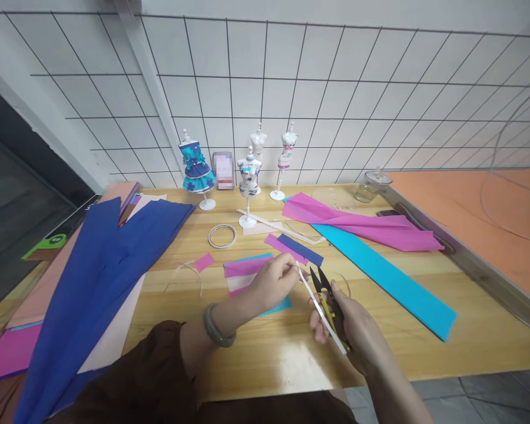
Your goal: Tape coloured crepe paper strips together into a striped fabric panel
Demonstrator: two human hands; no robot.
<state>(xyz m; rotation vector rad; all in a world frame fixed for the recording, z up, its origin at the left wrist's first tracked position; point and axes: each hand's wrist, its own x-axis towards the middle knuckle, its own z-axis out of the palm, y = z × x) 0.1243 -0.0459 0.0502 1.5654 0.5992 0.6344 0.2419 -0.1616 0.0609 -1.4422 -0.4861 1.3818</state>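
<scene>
My left hand (271, 282) pinches the upper end of a thin white strip (318, 312), with a green bangle on its wrist. The strip runs down and to the right across my right hand (357, 335). That hand is closed on small black thread snips (325, 291) with yellow on the handle, the blades pointing up beside the strip. Both hands hover over the wooden table (424, 347), just in front of small pink, white and blue paper pieces (242, 271).
Dark blue crepe paper (101, 277) lies at left over pink sheets. A cyan strip (388, 277) and magenta crepe (357, 224) lie at right. A tape roll (222, 236), three small mannequins (248, 182), a dressed one (196, 171) and a glass jar (371, 185) stand behind.
</scene>
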